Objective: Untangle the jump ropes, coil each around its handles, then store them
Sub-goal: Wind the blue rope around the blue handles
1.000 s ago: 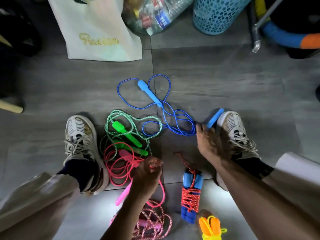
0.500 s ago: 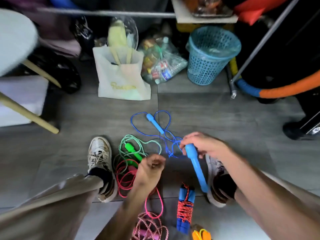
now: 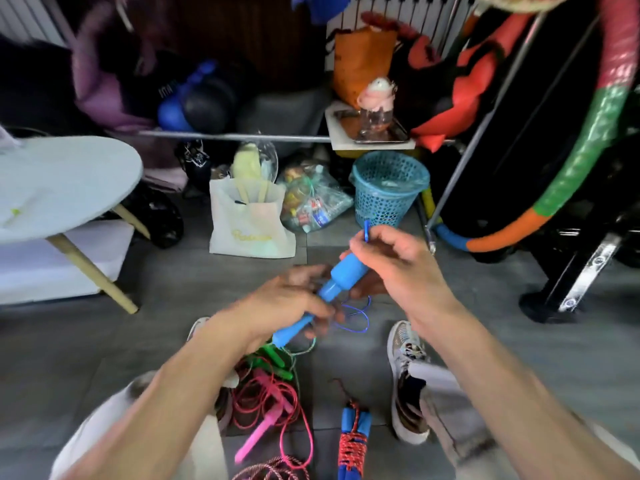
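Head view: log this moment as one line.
left hand: grips blue plastic jump-rope handle | right hand: pinches thin blue cord | pink rope: on floor

We see both hands smeared by motion blur. The left hand [image 3: 287, 306] covers the middle of the blue handle [image 3: 332, 289], and the right hand [image 3: 391, 268] hides its top end. Below the fingers, the pink rope [image 3: 273, 414] and the bundled rope [image 3: 353, 445] run off the bottom edge.

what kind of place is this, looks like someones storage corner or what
Probably a cluttered home storage corner: a blue mesh bin, a white tote bag and a bag of bottles crowd the tiled floor.
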A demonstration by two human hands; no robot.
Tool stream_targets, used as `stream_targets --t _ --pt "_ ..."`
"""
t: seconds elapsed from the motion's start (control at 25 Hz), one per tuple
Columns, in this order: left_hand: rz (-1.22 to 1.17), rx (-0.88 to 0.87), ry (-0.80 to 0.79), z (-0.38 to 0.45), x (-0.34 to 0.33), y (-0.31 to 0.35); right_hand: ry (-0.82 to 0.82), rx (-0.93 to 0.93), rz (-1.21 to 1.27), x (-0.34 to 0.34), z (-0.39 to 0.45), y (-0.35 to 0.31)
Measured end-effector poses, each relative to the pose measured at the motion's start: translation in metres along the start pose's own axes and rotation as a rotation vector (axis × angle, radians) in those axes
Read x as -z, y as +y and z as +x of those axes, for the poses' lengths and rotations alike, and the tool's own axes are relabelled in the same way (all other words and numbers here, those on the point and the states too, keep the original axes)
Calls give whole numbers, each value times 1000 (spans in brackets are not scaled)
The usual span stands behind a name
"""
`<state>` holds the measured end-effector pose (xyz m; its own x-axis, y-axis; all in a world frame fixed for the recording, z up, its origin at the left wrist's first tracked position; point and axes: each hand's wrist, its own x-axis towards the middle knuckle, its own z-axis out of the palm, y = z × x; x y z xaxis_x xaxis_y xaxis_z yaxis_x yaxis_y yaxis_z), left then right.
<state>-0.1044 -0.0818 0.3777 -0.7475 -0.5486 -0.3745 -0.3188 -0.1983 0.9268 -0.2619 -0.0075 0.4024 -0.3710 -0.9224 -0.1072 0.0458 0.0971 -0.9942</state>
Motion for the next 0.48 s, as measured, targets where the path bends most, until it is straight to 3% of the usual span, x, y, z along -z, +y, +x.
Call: stream_targets --t 0.08,0.16,0.24,0.28,0.32,0.4,0.48 --pt "303 41 171 13 -6 -7 45 31 -70 -4 2 10" --pt "562 -28 383 24 -13 -11 212 126 -336 -3 14 19" --pt "546 -129 539 31 -15 -10 376 197 -394 3 29 19" --pt "487 -190 586 32 -12 -7 364 184 -324 7 36 16" --pt "457 -260 616 31 -9 -2 259 132 -280 12 42 12" --pt "429 -371 626 26 -5 6 -145 -25 -260 15 42 3" --pt "166 -439 595 21 -4 13 -466 -175 -378 9 40 -2"
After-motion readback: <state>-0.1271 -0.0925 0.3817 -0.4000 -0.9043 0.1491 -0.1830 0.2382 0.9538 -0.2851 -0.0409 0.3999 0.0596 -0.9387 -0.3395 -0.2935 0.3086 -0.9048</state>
